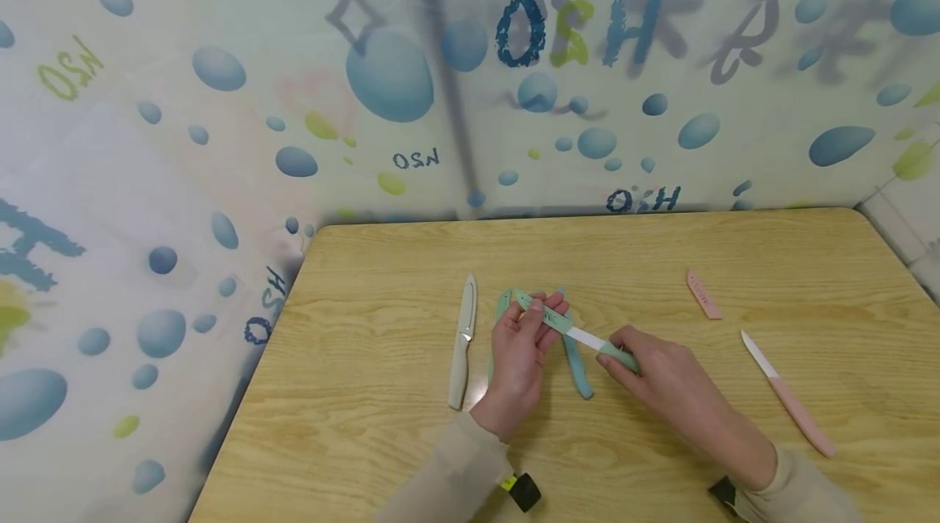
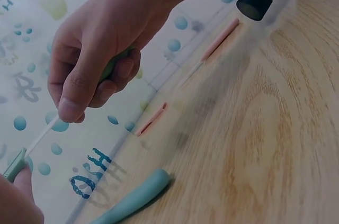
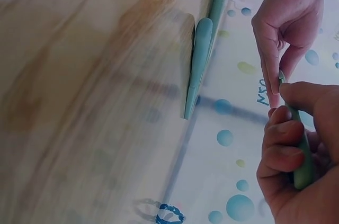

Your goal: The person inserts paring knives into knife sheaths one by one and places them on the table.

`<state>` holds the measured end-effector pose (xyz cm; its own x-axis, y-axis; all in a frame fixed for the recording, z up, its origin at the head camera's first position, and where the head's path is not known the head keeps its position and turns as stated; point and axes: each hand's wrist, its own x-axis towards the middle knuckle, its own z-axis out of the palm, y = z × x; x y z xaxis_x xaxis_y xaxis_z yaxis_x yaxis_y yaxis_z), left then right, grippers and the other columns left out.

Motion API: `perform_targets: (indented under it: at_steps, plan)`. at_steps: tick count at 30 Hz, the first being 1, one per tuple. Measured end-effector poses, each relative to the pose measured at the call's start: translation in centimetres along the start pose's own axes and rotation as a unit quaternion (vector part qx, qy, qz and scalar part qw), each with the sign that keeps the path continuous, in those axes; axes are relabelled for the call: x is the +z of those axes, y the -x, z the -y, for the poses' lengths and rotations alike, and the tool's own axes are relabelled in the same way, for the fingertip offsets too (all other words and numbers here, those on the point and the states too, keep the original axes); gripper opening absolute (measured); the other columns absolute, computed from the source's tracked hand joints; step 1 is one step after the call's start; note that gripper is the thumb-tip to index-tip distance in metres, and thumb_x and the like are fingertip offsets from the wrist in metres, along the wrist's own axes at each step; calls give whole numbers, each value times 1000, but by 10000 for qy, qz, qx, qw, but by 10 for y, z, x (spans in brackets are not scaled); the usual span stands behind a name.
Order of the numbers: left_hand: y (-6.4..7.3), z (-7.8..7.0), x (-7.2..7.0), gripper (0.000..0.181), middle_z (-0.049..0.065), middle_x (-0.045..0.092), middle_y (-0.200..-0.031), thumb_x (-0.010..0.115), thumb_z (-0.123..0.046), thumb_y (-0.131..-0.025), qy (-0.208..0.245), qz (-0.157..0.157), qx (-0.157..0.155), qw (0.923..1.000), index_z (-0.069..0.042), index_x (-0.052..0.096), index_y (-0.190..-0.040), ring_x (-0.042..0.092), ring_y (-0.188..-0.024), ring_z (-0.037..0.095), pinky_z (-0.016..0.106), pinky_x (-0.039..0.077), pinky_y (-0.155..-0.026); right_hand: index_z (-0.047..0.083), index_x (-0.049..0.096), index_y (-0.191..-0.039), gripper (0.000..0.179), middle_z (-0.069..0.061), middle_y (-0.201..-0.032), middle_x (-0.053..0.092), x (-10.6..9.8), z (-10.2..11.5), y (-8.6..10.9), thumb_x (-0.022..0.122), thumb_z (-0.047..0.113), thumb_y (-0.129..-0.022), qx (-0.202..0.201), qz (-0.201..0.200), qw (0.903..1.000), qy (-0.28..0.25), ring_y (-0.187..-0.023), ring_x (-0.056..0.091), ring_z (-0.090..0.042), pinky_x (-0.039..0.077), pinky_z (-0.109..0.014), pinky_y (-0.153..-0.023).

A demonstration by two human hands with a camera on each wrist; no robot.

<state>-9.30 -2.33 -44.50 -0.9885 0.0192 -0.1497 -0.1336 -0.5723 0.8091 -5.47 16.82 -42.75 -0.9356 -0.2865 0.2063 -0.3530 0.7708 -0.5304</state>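
Observation:
Between thumb and fingers, my left hand [image 1: 516, 356] pinches a light green blade sheath [image 1: 556, 321] above the table. My right hand [image 1: 671, 380] grips the green handle of a small knife [image 1: 620, 356]. Its white blade [image 1: 586, 338] spans the space between the hands, with the tip end inside the sheath's mouth. In the left wrist view the right hand's fingers [image 2: 106, 75] curl round the handle. The right wrist view shows the thumb [image 3: 304, 94] lying along the handle. Under and behind the left hand are a blue knife [image 1: 577, 364] and another green one [image 1: 503, 304], both partly hidden.
A pale grey knife [image 1: 459, 364] in its cover lies left of the left hand. At the right lies a pink knife [image 1: 796, 409] with bare blade, and its pink sheath [image 1: 703, 294] is farther back. A patterned curtain [image 1: 514, 139] hangs behind the wooden table [image 1: 352, 384].

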Motion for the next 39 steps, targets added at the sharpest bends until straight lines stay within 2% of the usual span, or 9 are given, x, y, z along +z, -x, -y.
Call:
perform_targets:
  at_steps: [6, 11, 17, 20, 27, 39]
  plan:
    - [-1, 1, 0, 27, 27, 67, -127, 50, -11, -110, -45, -1, 19, 10000, 9, 54, -126, 68, -118, 34, 36, 57, -98, 11, 66, -97, 13, 13, -67, 45, 2, 0, -2, 78, 14, -94, -89, -98, 9999, 32, -55, 39, -2, 36, -21, -47]
    - [-1, 1, 1, 33, 32, 63, -131, 50, -11, -110, -30, 24, -12, 10000, 14, 49, -132, 69, -117, 32, 36, 57, -99, 11, 66, -96, 13, 14, -67, 45, 4, -1, -2, 79, 13, -93, -189, -183, 9997, 0, -55, 39, -2, 36, -20, -47]
    - [0, 3, 1, 29, 31, 63, -131, 51, -13, -110, -10, 67, -42, 10000, 9, 53, -128, 65, -122, 38, 36, 56, -100, 11, 66, -96, 13, 14, -66, 44, 6, -1, -1, 78, 13, -94, -173, -183, 9997, -39, -54, 38, -1, 36, -20, -46]
    - [1, 3, 0, 32, 31, 63, -131, 51, -13, -110, -9, 88, -57, 9999, 11, 51, -131, 62, -125, 40, 36, 56, -100, 11, 66, -96, 13, 14, -66, 44, 6, -1, -1, 78, 12, -94, -168, -193, 9996, -76, -54, 38, -1, 35, -20, -46]
    - [2, 5, 1, 29, 29, 65, -130, 51, -13, -110, 24, 66, -63, 10000, 9, 53, -129, 65, -122, 36, 37, 56, -101, 10, 65, -94, 15, 14, -66, 44, 8, 0, 0, 80, 11, -92, -255, -302, 9992, 9, -54, 38, -1, 35, -20, -46]
    - [4, 9, 2, 34, 26, 66, -128, 51, -13, -110, -75, 96, -53, 9999, 12, 50, -133, 67, -120, 32, 36, 55, -101, 9, 65, -95, 15, 13, -66, 45, 9, 2, -2, 80, 12, -92, -153, -250, 9995, 70, -55, 39, -2, 36, -20, -46]
